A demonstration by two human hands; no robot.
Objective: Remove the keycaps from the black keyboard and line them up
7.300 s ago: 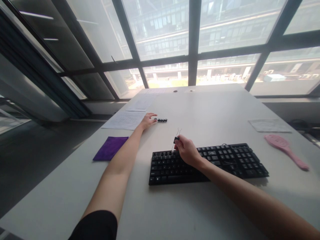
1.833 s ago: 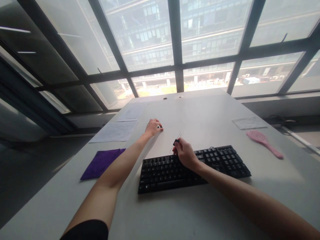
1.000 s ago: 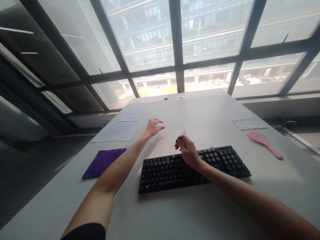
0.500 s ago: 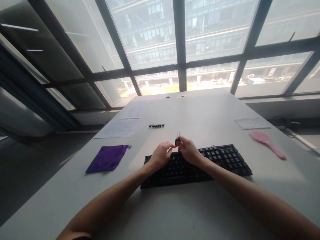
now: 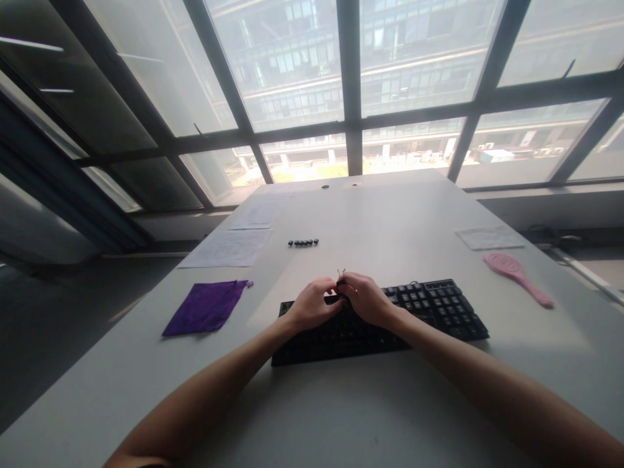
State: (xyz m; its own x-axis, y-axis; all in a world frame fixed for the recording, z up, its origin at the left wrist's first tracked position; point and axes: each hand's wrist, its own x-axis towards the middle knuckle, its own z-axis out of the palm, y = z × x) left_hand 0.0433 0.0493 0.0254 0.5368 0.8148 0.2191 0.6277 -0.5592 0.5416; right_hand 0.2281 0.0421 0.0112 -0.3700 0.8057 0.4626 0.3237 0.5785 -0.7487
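Note:
A black keyboard (image 5: 439,309) lies on the white table in front of me. Over its upper middle, my right hand (image 5: 365,298) is closed on a small black keycap puller (image 5: 340,282), whose thin wire ends stick up above the fingers. My left hand (image 5: 314,302) meets it from the left, index finger and thumb curled in at the puller's lower end. What lies between the left fingertips is hidden. Beyond the keyboard, several black keycaps (image 5: 303,242) stand in a short row.
To the left lie a purple drawstring pouch (image 5: 205,307) and sheets of paper (image 5: 227,248). A pink hairbrush (image 5: 519,276) and a flat, pale, clear packet (image 5: 490,238) are on the right. Tall windows rise past the table's far edge.
The puller has come down and slightly left in my right hand, and its wires show less. My left fingers have closed in toward it. The view has shifted slightly.

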